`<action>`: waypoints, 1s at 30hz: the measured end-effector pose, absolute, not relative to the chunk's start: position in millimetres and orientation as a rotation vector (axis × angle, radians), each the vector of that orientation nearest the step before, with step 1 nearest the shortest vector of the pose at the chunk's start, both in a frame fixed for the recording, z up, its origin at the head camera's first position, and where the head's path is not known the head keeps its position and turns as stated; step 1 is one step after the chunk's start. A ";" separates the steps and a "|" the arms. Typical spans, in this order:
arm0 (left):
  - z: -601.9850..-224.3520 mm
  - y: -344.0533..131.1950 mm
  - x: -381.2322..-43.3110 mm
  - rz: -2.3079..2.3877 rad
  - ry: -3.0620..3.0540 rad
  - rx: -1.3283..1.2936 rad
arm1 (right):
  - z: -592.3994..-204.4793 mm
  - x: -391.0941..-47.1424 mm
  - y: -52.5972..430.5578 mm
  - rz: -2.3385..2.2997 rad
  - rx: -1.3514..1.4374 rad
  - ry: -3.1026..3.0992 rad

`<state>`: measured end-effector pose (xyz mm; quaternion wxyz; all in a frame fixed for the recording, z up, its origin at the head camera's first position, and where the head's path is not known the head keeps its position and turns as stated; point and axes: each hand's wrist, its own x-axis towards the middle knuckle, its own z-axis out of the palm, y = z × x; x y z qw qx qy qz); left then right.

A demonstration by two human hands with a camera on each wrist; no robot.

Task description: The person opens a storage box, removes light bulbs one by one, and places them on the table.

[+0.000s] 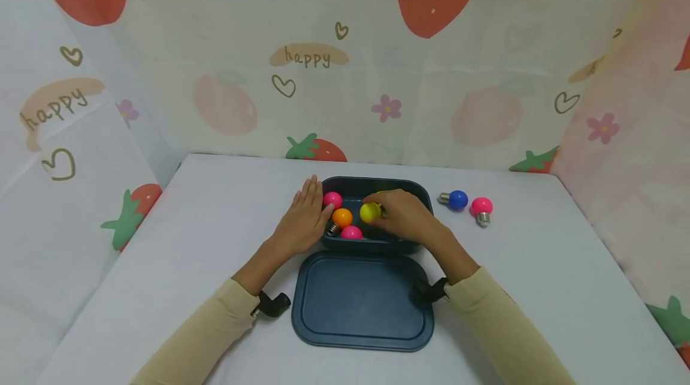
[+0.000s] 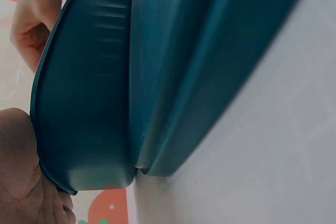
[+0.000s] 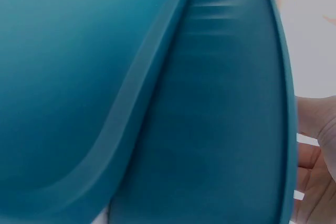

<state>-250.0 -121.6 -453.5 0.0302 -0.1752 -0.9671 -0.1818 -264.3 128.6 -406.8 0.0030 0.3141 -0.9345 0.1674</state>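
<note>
A dark blue box (image 1: 377, 245) holds several small light bulbs. My left hand (image 1: 303, 217) lies along the box's left rim, fingers straight and pointing away, thumb over the edge. In the left wrist view that hand (image 2: 21, 166) is against the rim of the box wall (image 2: 84, 93). Reaching in from the right, my right hand (image 1: 404, 214) pinches a yellow bulb (image 1: 369, 212) inside the box. Near the left wall are a pink bulb (image 1: 332, 199), an orange bulb (image 1: 342, 217) and another pink bulb (image 1: 352, 233). Part of the box's right side is hidden by my right hand.
The matching flat lid (image 1: 362, 304) lies on the white table (image 1: 226, 193) just in front of the box. To the box's right lie a blue bulb (image 1: 458, 200) and a pink bulb (image 1: 481, 206). A strawberry-print cloth (image 1: 334, 103) hangs behind the table.
</note>
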 end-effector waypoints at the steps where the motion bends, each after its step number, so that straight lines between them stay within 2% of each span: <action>1: -453.6 -121.8 -250.2 -0.559 -2.981 -0.540 | -405.5 -263.5 130.1 0.536 0.978 -2.926; 30: -455.8 -121.8 -251.4 -0.573 -2.971 -0.539 | -388.3 -229.2 180.2 0.633 0.771 -2.858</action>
